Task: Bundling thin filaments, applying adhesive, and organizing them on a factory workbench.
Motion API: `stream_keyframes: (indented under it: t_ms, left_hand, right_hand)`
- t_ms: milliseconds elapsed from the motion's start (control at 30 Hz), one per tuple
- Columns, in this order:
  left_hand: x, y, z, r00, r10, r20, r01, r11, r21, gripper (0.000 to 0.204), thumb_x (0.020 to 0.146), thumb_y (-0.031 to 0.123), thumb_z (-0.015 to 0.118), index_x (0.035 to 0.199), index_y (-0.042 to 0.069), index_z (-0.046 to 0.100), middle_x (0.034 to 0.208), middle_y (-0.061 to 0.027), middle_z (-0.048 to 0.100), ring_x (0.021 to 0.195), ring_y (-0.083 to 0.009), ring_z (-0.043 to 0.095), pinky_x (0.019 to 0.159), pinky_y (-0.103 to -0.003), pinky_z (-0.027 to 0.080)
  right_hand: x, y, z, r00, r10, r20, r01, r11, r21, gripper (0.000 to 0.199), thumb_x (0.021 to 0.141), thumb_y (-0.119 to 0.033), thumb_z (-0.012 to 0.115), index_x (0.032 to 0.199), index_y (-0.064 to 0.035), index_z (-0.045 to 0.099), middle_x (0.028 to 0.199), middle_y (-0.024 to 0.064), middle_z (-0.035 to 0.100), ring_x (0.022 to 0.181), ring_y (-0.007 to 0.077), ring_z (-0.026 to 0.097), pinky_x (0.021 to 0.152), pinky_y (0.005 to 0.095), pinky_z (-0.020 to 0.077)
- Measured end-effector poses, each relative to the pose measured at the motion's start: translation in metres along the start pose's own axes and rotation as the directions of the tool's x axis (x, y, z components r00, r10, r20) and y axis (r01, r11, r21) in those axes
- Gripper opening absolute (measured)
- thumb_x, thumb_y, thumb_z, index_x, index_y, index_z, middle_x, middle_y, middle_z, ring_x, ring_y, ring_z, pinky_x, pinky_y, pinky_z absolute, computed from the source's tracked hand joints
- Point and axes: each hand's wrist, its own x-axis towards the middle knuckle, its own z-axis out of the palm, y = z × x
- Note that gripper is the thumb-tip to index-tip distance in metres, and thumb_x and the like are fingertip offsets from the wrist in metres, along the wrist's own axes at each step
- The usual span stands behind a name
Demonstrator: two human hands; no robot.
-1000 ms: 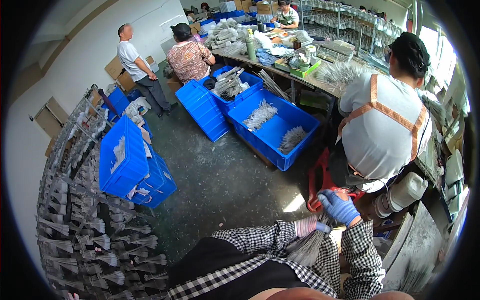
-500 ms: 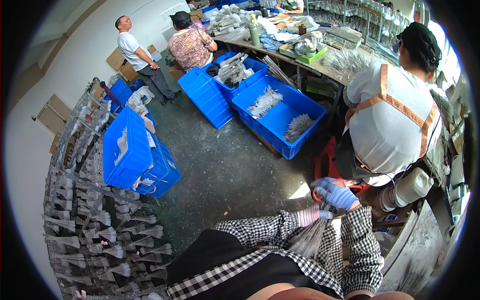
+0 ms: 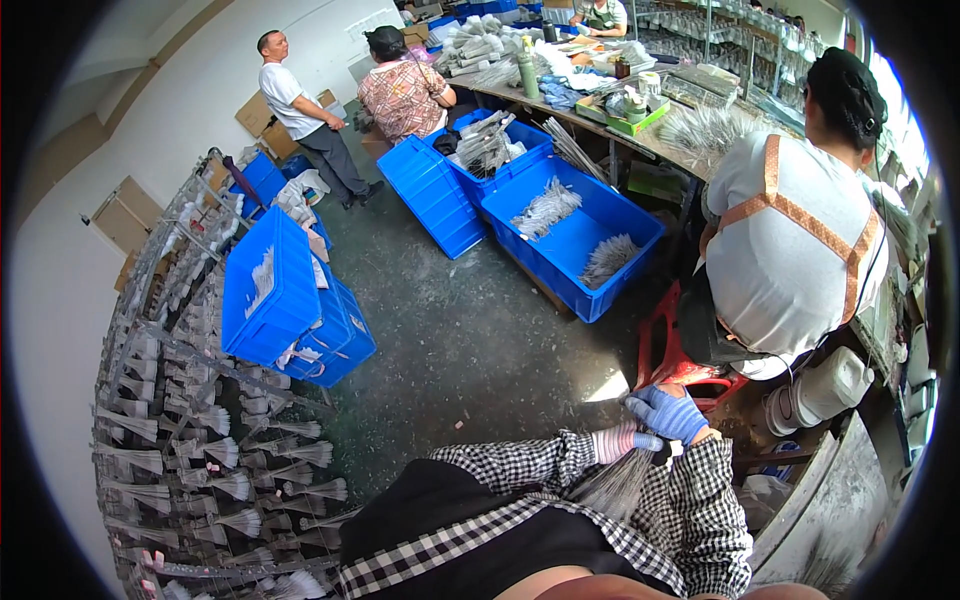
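Observation:
My left hand (image 3: 613, 442), in a pale striped glove, is closed around a bundle of thin grey strands (image 3: 612, 490). The strands fan out downward over my lap, against the checked sleeve and apron. At the bundle's upper end a small black-and-white piece (image 3: 664, 453) shows. My right hand (image 3: 668, 413), in a blue glove, curls just above that end, close to the left fingers. Its fingers are closed, and what lies inside them is hidden.
Blue bins (image 3: 575, 235) with similar bundles stand ahead; stacked blue crates (image 3: 300, 310) are at left. A rack of bundles (image 3: 180, 440) lines the left side. A co-worker (image 3: 795, 240) sits at right on a red stool (image 3: 665, 345) by a cluttered table (image 3: 690, 150). A white bucket (image 3: 835, 388) lies nearby.
My right hand has come down toward the bundle's upper end, and the black-and-white piece now shows there. My left hand keeps its hold. The whole view has shifted slightly.

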Motion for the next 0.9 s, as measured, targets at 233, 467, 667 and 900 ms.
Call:
stream_keyframes:
  t_ms: [233, 467, 667, 900]
  left_hand:
    - [-0.006, 0.038, 0.031, 0.988, 0.122, -0.098, -0.119, 0.992, 0.039, 0.026, 0.089, 0.024, 0.071, 0.104, 0.004, 0.064, 0.087, -0.0034, 0.066, 0.085, -0.0136, 0.062, 0.076, -0.031, 0.051]
    - [-0.015, 0.019, 0.033, 0.992, 0.116, -0.046, -0.096, 0.946, 0.309, 0.09, 0.084, 0.03, 0.078, 0.154, 0.003, 0.029, 0.15, -0.0119, 0.043, 0.144, -0.0239, 0.033, 0.12, -0.039, 0.024]
    - [-0.006, 0.012, 0.022, 0.982, 0.057, -0.179, -0.071, 0.995, -0.072, 0.027, 0.089, 0.018, 0.072, 0.109, 0.004, 0.061, 0.085, -0.0043, 0.065, 0.072, -0.0133, 0.064, 0.069, -0.03, 0.055]
    - [0.001, -0.033, -0.049, 0.911, -0.204, -0.359, 0.038, 0.908, -0.418, 0.017, 0.088, 0.023, 0.071, 0.097, 0.011, 0.064, 0.083, -0.0004, 0.065, 0.073, -0.0161, 0.063, 0.072, -0.034, 0.055]
  right_hand:
    - [0.011, -0.027, -0.048, 0.996, -0.084, -0.007, 0.064, 0.695, 0.716, 0.045, 0.101, -0.042, 0.057, 0.126, -0.0052, 0.066, 0.112, 0.0148, 0.072, 0.107, 0.0216, 0.067, 0.097, 0.0332, 0.0494]
    - [0.016, 0.009, -0.008, 0.921, -0.005, 0.389, -0.131, 0.938, 0.322, 0.074, 0.098, -0.067, 0.041, 0.136, -0.0058, 0.059, 0.136, 0.0201, 0.06, 0.128, 0.0335, 0.055, 0.108, 0.0408, 0.0419]
    - [-0.002, 0.004, -0.028, 0.921, 0.232, -0.313, 0.121, 0.592, 0.797, 0.04, 0.1, -0.036, 0.058, 0.12, -0.0017, 0.066, 0.112, 0.0136, 0.07, 0.102, 0.0259, 0.067, 0.093, 0.033, 0.0498]
    - [-0.238, 0.212, -0.04, 0.577, 0.286, -0.765, -0.589, 0.794, -0.147, 0.049, 0.082, -0.019, 0.068, 0.128, -0.0041, 0.06, 0.122, 0.0166, 0.064, 0.117, 0.0364, 0.058, 0.103, 0.0441, 0.0434]
